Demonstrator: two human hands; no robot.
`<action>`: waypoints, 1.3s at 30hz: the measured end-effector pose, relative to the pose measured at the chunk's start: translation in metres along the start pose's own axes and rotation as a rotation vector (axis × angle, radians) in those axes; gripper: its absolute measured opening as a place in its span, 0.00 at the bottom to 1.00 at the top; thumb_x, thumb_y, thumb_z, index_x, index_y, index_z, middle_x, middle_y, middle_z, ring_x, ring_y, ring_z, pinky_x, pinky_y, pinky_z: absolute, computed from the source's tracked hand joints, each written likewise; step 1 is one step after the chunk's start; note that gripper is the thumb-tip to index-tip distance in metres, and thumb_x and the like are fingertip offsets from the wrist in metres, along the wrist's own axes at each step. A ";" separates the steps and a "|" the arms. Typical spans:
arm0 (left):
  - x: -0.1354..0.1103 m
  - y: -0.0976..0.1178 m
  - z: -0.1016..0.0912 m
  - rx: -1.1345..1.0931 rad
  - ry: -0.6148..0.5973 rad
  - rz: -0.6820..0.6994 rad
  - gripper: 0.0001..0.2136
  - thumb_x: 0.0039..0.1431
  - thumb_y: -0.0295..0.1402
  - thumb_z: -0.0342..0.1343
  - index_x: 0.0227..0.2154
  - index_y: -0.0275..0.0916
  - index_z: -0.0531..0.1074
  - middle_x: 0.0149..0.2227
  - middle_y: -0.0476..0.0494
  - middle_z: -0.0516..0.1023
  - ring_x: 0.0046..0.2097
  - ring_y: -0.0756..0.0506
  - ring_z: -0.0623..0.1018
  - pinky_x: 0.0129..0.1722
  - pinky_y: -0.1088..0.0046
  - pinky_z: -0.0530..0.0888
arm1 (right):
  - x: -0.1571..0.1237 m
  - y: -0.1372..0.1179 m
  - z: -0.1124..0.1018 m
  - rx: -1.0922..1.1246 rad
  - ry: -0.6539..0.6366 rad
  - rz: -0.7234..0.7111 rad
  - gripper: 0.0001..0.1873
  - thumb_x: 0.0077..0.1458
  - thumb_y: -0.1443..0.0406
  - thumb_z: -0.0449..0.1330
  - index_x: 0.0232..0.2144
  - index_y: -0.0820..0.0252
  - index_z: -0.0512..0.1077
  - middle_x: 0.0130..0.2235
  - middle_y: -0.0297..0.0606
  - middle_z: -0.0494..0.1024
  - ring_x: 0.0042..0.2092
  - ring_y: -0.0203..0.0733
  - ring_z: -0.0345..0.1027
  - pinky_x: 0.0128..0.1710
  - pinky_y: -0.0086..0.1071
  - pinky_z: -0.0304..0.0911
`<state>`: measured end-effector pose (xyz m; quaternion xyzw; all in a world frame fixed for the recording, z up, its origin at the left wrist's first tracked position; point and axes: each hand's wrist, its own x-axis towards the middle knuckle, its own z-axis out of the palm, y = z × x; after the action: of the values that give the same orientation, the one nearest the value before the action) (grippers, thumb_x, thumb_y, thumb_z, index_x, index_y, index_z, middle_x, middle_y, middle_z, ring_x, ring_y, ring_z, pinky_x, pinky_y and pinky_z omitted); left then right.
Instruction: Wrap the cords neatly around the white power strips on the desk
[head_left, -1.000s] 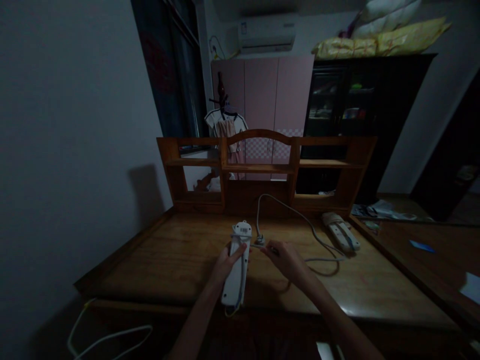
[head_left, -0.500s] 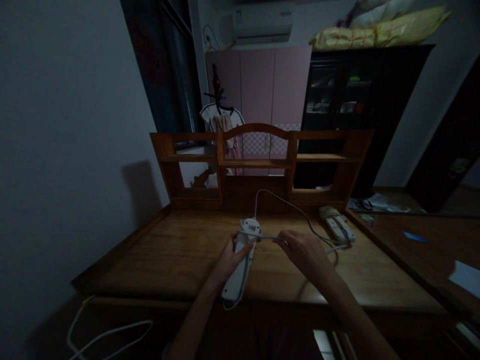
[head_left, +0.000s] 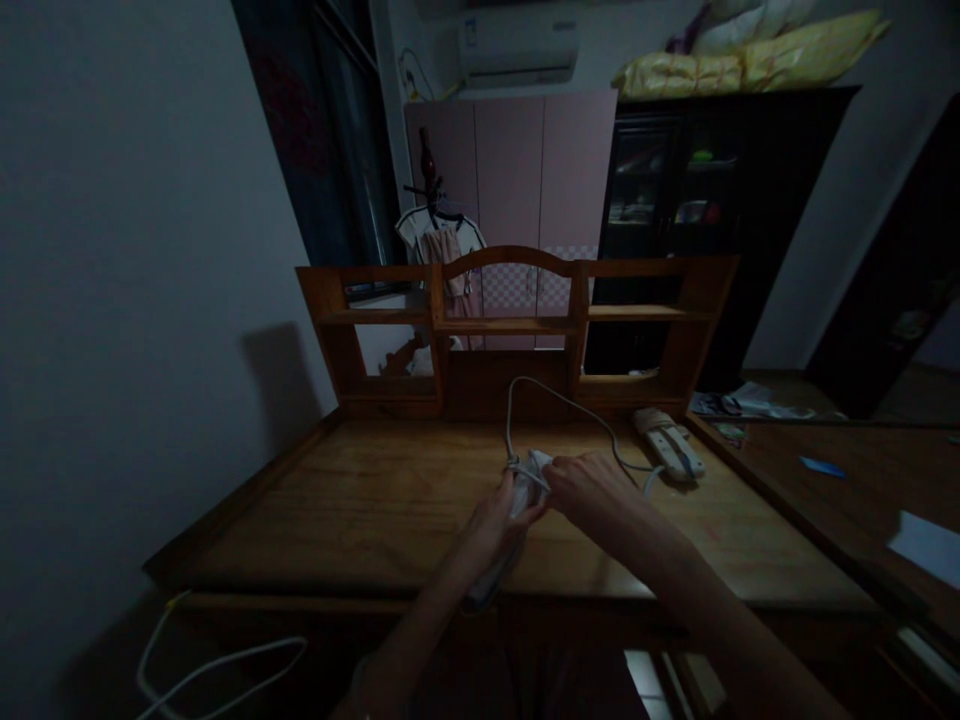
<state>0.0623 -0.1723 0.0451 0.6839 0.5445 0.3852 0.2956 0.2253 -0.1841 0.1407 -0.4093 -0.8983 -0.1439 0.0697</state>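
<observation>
A white power strip [head_left: 492, 582] is tilted in my left hand [head_left: 491, 525], whose fingers wrap around its upper part. My right hand [head_left: 592, 490] is closed and pressed up against the strip's top end, pinching the grey-white cord [head_left: 534, 476] that crosses over it. Parts of the strip are covered by both hands. From the top end, the cord rises in a loop and runs right across the desk. There a second white power strip [head_left: 679, 452] lies, with cord wound around its far end.
The wooden desk [head_left: 337, 510] has a shelf unit [head_left: 510, 326] along its back edge and a wall on the left. A loose white cable [head_left: 225, 660] hangs at the lower left. Paper [head_left: 930, 548] lies on the surface to the right.
My right hand has moved left to the strip, and the cord stretch between the hands has shortened. The strip has turned and shifted slightly right in my left hand.
</observation>
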 end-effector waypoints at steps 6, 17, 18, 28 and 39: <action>-0.012 0.011 0.011 0.021 -0.178 0.210 0.16 0.53 0.36 0.57 0.45 0.41 0.68 0.41 0.42 0.77 0.41 0.42 0.75 0.38 0.69 0.68 | 0.007 0.021 -0.020 0.098 -0.134 0.015 0.10 0.43 0.59 0.69 0.23 0.61 0.75 0.24 0.39 0.76 0.28 0.42 0.71 0.23 0.30 0.46; -0.036 0.018 0.001 0.180 -0.335 0.264 0.22 0.52 0.44 0.57 0.50 0.46 0.68 0.40 0.45 0.78 0.39 0.40 0.77 0.35 0.71 0.69 | 0.037 0.058 0.001 0.697 -0.416 -0.147 0.21 0.38 0.49 0.67 0.22 0.63 0.75 0.20 0.30 0.70 0.22 0.30 0.58 0.21 0.25 0.48; -0.035 0.019 -0.001 0.182 -0.328 0.264 0.22 0.53 0.44 0.57 0.51 0.46 0.68 0.40 0.45 0.78 0.39 0.40 0.77 0.34 0.71 0.69 | 0.040 0.062 0.004 0.742 -0.423 -0.155 0.22 0.38 0.49 0.67 0.23 0.64 0.75 0.21 0.29 0.70 0.23 0.30 0.58 0.21 0.25 0.49; -0.042 0.015 -0.017 0.126 -0.228 0.261 0.30 0.48 0.37 0.60 0.56 0.41 0.61 0.43 0.40 0.76 0.40 0.40 0.77 0.40 0.68 0.71 | 0.067 0.058 0.052 1.186 -0.514 -0.146 0.21 0.38 0.53 0.68 0.26 0.64 0.68 0.24 0.26 0.67 0.25 0.28 0.55 0.24 0.22 0.49; -0.040 -0.002 -0.026 -0.098 0.075 0.156 0.25 0.51 0.38 0.59 0.52 0.36 0.65 0.44 0.42 0.77 0.43 0.42 0.77 0.42 0.71 0.72 | 0.093 0.038 0.087 1.368 -0.407 -0.088 0.10 0.38 0.64 0.62 0.24 0.64 0.69 0.27 0.30 0.71 0.30 0.32 0.63 0.30 0.24 0.61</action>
<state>0.0344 -0.2109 0.0492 0.6940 0.4807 0.4585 0.2775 0.1930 -0.0664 0.0881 -0.2560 -0.7981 0.5282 0.1359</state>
